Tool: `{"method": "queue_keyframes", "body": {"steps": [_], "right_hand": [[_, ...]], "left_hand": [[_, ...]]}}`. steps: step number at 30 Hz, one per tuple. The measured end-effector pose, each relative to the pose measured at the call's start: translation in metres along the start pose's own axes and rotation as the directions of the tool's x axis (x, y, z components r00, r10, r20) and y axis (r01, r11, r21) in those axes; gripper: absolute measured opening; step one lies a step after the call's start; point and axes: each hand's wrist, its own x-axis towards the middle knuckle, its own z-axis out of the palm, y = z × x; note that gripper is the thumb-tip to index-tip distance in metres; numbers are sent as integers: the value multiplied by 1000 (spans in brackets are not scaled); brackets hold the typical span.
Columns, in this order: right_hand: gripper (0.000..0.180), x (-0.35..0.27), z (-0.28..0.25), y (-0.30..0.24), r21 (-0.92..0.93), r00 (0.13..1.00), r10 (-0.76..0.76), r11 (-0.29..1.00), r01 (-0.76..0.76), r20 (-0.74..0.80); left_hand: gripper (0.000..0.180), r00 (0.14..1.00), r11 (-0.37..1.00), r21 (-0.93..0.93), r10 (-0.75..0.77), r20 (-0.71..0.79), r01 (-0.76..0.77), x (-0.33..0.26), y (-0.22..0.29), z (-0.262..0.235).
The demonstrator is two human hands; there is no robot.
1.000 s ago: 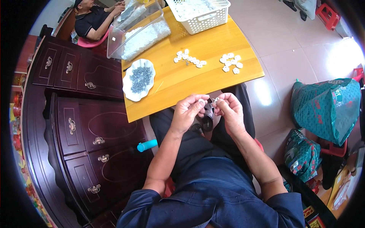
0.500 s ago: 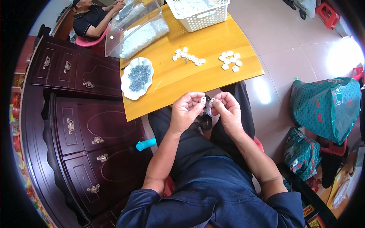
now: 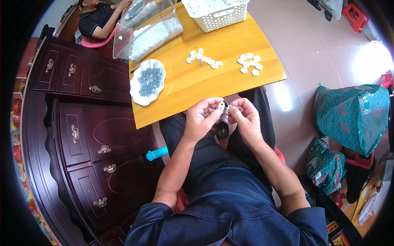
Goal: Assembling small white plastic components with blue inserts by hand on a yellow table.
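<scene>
Between the thumb and fingers of my left hand is a small white plastic piece with dark holes. My right hand pinches another small white piece close beside it. Both hands are above my lap, just off the near edge of the wooden table. On the table lie a winding row of white pieces and a looser cluster of similar pieces. A scalloped white dish holds many small grey metal parts, too small to name exactly.
A clear bin and a white perforated basket, both with white pieces, stand at the table's far side. Another person sits beyond. Dark drawers and a turquoise bottle are left; green bags are right.
The white pieces in my two hands have come slightly closer together. The other person's hands have moved up toward the frame's top edge.
</scene>
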Motion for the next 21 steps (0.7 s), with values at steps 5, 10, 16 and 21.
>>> {"method": "queue_keyframes", "body": {"steps": [5,10,16,21], "right_hand": [[5,-1,1,1,9,1000,11,1000,-11,0],[5,-1,0,4,24,1000,9,1000,-9,0],[5,-1,-3,4,32,1000,6,999,-6,-5],[4,-2,-1,2,48,999,-36,998,35,20]], "left_hand": [[23,1000,999,27,30,0,-30,0,-2,0],[24,1000,999,42,25,-15,-24,-1,-6,-2],[26,999,988,148,43,19,-45,1,-2,-1],[25,999,997,59,48,19,-49,1,-4,-1]]}}
